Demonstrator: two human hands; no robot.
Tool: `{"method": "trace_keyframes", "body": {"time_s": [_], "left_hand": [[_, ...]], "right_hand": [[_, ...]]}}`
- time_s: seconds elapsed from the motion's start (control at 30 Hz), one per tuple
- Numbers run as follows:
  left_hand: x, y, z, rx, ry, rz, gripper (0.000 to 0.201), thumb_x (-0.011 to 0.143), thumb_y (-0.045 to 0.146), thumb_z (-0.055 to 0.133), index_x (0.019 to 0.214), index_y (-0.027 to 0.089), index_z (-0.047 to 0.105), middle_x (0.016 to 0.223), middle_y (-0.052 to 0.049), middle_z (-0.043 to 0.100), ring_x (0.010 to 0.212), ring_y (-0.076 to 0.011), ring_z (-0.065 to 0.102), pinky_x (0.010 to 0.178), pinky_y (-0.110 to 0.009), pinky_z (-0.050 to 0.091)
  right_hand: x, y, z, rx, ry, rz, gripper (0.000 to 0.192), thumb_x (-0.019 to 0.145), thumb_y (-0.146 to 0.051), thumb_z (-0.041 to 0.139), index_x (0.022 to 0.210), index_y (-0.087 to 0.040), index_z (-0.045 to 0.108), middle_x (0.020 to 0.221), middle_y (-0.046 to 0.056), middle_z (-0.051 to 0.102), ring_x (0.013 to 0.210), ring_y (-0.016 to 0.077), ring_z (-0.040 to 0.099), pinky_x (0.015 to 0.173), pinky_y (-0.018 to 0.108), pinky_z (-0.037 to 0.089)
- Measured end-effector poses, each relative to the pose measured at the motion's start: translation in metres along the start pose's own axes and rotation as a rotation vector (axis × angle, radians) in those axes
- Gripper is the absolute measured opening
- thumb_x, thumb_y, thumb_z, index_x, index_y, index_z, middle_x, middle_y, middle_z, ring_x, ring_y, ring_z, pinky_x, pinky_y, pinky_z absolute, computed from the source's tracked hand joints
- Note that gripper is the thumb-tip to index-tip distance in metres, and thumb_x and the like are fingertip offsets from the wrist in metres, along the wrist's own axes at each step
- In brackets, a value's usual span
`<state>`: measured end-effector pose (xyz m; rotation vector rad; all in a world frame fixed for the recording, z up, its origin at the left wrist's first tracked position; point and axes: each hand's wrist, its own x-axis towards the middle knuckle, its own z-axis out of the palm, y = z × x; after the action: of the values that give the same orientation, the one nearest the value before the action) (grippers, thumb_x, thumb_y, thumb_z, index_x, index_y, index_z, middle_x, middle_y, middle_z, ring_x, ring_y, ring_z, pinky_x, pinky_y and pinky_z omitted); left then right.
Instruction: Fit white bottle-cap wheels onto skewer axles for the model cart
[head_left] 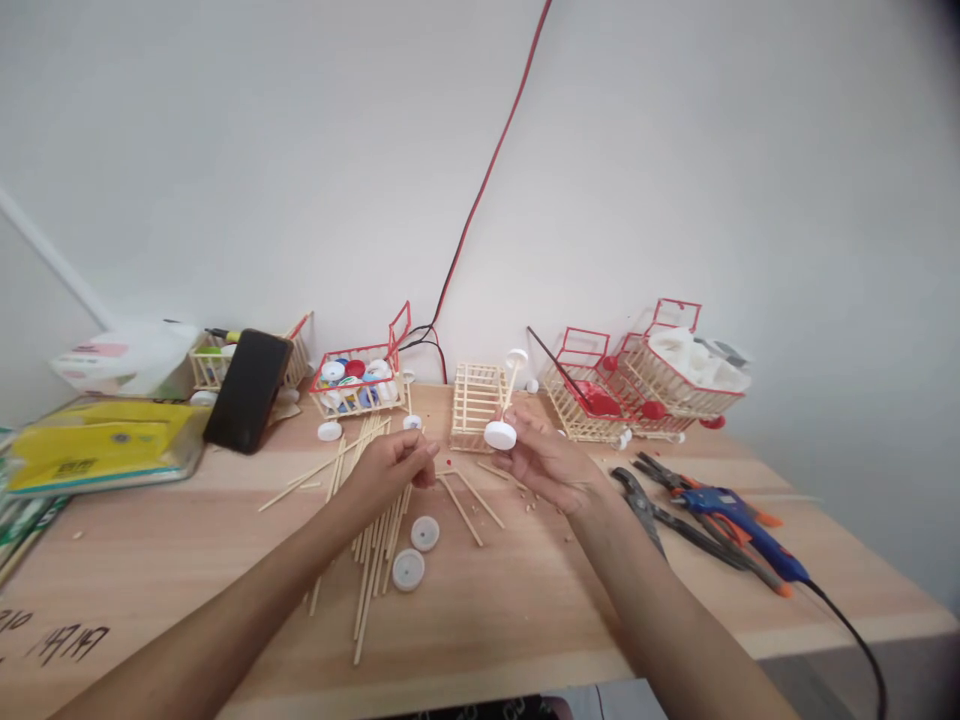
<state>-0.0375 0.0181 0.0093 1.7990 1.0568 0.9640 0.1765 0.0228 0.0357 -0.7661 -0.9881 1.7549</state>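
While your left hand [390, 466] hovered low over the loose wooden sticks [373, 520], its fingertips were pinched together near the table; whether they nipped something small I could not tell. Just right of it lay a bare U-shaped stick frame [469, 498] on the table [187, 560], with two white caps [417, 551] near your left wrist. Further right, your right hand [551, 462] gripped the wheel axle [507, 400], so that hand was the nearer one. The axle was a thin pale stick with a white cap on each end; its long axis ran up and slightly away from you, lower cap just left of your fingers, upper cap in front of the unpainted stick basket [477, 405].
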Motion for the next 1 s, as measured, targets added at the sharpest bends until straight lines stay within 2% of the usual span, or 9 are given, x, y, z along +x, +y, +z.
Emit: {"method": "trace_keyframes", "body": {"time_s": [0.17, 0.4, 0.57, 0.7, 0.87, 1.0], "left_hand": [[-0.009, -0.001, 0.003, 0.006, 0.050, -0.050, 0.041, 0.088, 0.040, 0.045, 0.057, 0.015, 0.055, 0.056, 0.001, 0.055, 0.056, -0.0112, 0.052, 0.059, -0.022, 0.040], [-0.009, 0.000, 0.004, -0.082, 0.072, -0.077, 0.040, 0.087, 0.041, 0.044, 0.057, 0.015, 0.052, 0.056, 0.001, 0.055, 0.056, -0.0113, 0.051, 0.059, -0.023, 0.040], [-0.008, -0.004, 0.013, -0.132, 0.086, -0.117, 0.027, 0.082, 0.038, 0.054, 0.067, 0.016, 0.051, 0.060, 0.002, 0.054, 0.056, -0.0107, 0.049, 0.056, -0.022, 0.039], [-0.009, -0.008, 0.019, -0.147, 0.088, -0.116, 0.027, 0.083, 0.040, 0.053, 0.069, 0.017, 0.048, 0.063, 0.002, 0.054, 0.057, -0.0109, 0.048, 0.055, -0.022, 0.038], [-0.010, -0.008, 0.021, -0.099, 0.102, -0.116, 0.024, 0.083, 0.039, 0.053, 0.072, 0.018, 0.052, 0.065, 0.002, 0.056, 0.059, -0.0121, 0.049, 0.055, -0.022, 0.038], [-0.010, -0.004, 0.017, -0.015, 0.123, -0.082, 0.019, 0.083, 0.034, 0.053, 0.075, 0.018, 0.059, 0.069, 0.000, 0.060, 0.064, -0.0137, 0.053, 0.059, -0.023, 0.040]], "right_hand": [[0.002, 0.008, -0.011, 0.053, 0.031, 0.019, 0.027, 0.064, -0.032, 0.079, 0.078, -0.020, 0.059, 0.076, -0.004, 0.059, 0.066, 0.0081, 0.053, 0.059, 0.021, 0.042], [0.004, 0.015, -0.017, 0.000, 0.103, -0.046, 0.033, 0.061, -0.039, 0.080, 0.080, -0.021, 0.059, 0.079, -0.003, 0.057, 0.070, 0.0095, 0.051, 0.057, 0.020, 0.038], [0.003, 0.015, -0.016, -0.120, 0.149, -0.133, 0.029, 0.065, -0.039, 0.077, 0.073, -0.016, 0.060, 0.073, -0.002, 0.054, 0.064, 0.0086, 0.046, 0.056, 0.020, 0.034], [0.003, 0.016, -0.016, -0.258, 0.109, -0.172, 0.031, 0.070, -0.044, 0.072, 0.070, -0.016, 0.057, 0.067, -0.002, 0.052, 0.058, 0.0080, 0.040, 0.054, 0.021, 0.030], [-0.001, 0.015, -0.014, -0.455, 0.080, -0.174, 0.035, 0.073, -0.050, 0.066, 0.071, -0.017, 0.055, 0.060, -0.005, 0.042, 0.052, 0.0073, 0.032, 0.049, 0.021, 0.023], [-0.003, 0.015, -0.009, -0.640, 0.066, -0.240, 0.032, 0.076, -0.047, 0.063, 0.070, -0.017, 0.056, 0.061, -0.004, 0.044, 0.055, 0.0087, 0.037, 0.050, 0.022, 0.027]]}}
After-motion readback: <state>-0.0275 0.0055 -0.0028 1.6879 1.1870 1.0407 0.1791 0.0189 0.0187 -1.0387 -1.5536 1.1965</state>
